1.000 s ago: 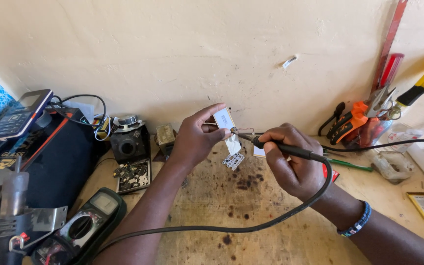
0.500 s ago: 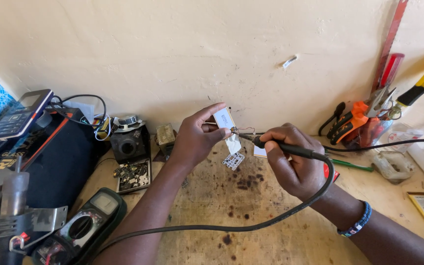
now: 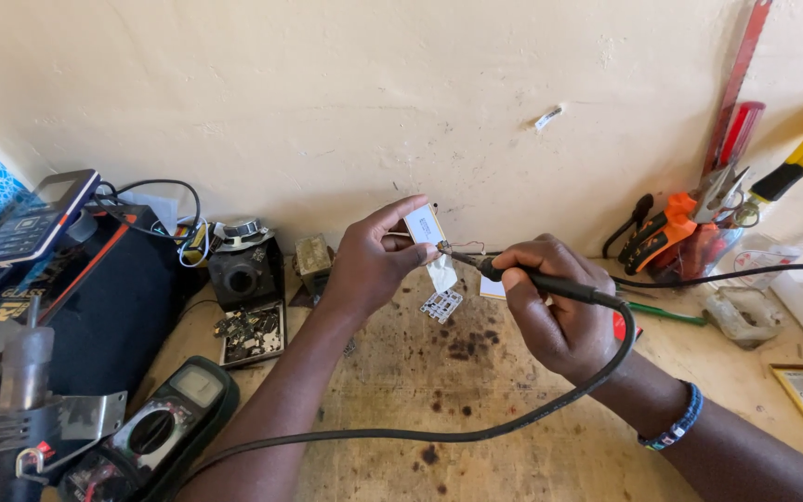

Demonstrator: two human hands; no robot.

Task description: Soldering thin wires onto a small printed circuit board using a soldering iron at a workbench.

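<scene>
Now your left hand [image 3: 369, 265] pinches a small white part [image 3: 425, 226] between thumb and fingers, held up over the wooden bench [image 3: 401, 390] just as it was a second ago. Your right hand [image 3: 555, 311] is wrapped closed around the soldering iron [image 3: 513, 275], its tip touching that part (nothing has shifted, so the joint is probably mid-heating). Beneath the part lies a little circuit board [image 3: 441, 305].

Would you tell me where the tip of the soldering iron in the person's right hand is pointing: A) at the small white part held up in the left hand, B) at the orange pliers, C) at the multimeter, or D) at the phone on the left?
A: the soldering iron in the right hand has its tip at the small white part pinched in the left hand.
</scene>
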